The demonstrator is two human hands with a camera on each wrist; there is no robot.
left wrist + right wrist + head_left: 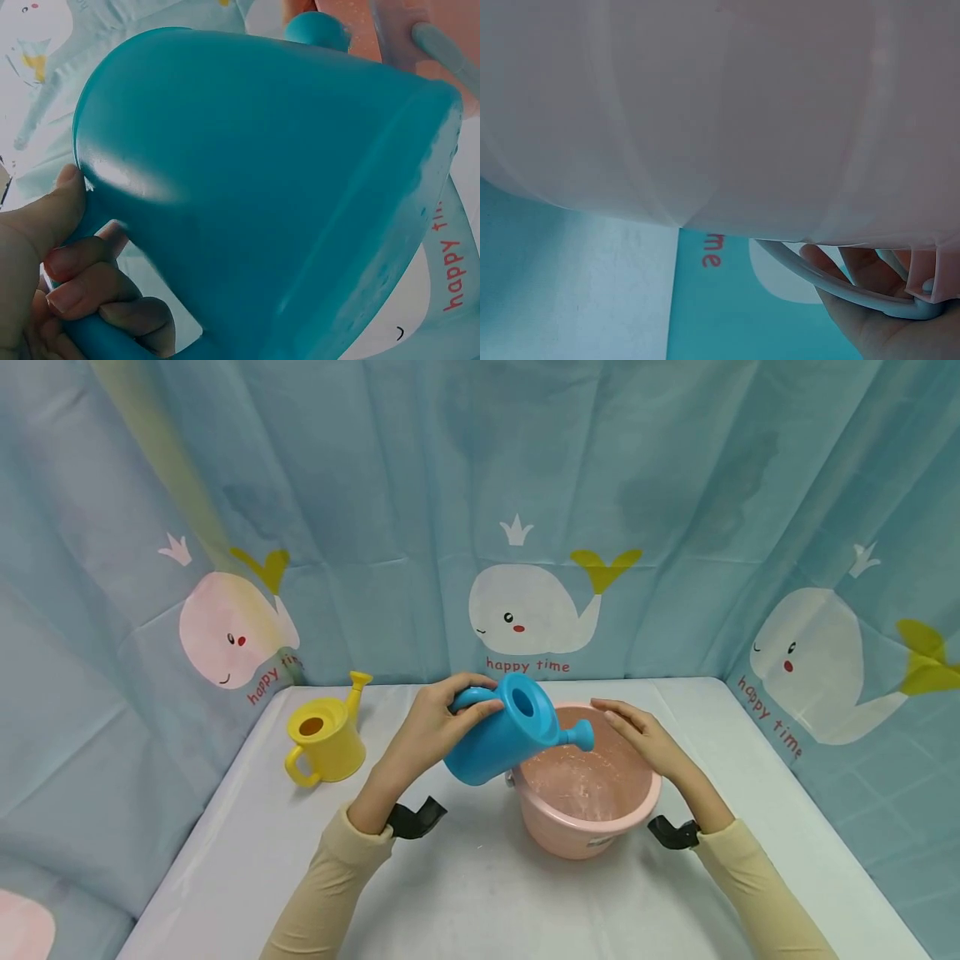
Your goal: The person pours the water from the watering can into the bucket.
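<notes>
My left hand [442, 717] grips the handle of a blue watering can [498, 739], its fingers wrapped through the handle loop in the left wrist view. Tilted to the right, the can has its round-headed spout [576, 736] over the mouth of a pink bucket [570, 839]. Clear water [588, 781] with ripples lies inside the bucket. At the far right of the rim my right hand [651, 742] holds the bucket, thumb on the inner side. The right wrist view shows its fingers [874, 274] beside the wall, next to the grey bail handle [840, 289].
A yellow watering can [330, 739] stands upright at the back left of the white table [465, 893]. Blue curtains with whale prints [532, 610] hang behind the table and along both sides. Black straps [416, 818] are around both wrists.
</notes>
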